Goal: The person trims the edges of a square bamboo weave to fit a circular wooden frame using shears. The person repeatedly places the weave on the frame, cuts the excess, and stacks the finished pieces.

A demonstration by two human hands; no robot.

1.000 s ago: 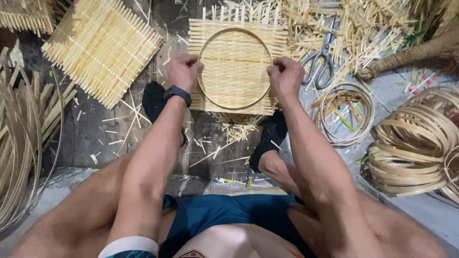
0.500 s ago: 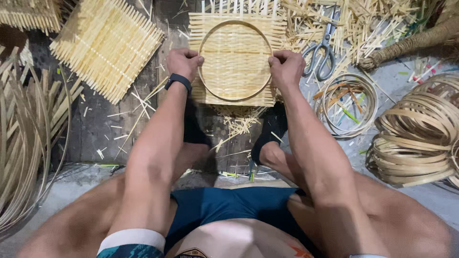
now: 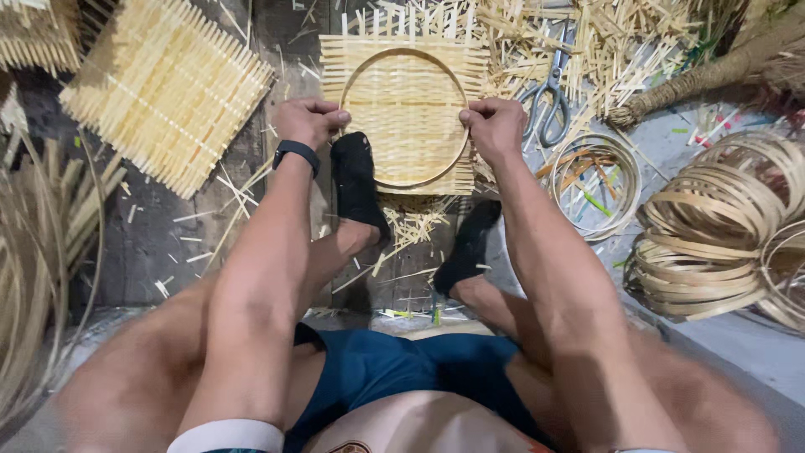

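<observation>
The bamboo hoop [image 3: 405, 117] is pinched at its sides by the left hand [image 3: 309, 120] and right hand [image 3: 495, 126], each grip closed on the rim. It is pressed flat on a woven mat [image 3: 405, 105] (floor level), with scissors [image 3: 549, 101] near and stacked hoops [image 3: 713, 231] farther right.

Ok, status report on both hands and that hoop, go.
Left hand gripping the bamboo hoop at its left edge, right hand at its right. Hoop lies flat on the woven mat. Scissors beside the right hand, not in the way.
</observation>
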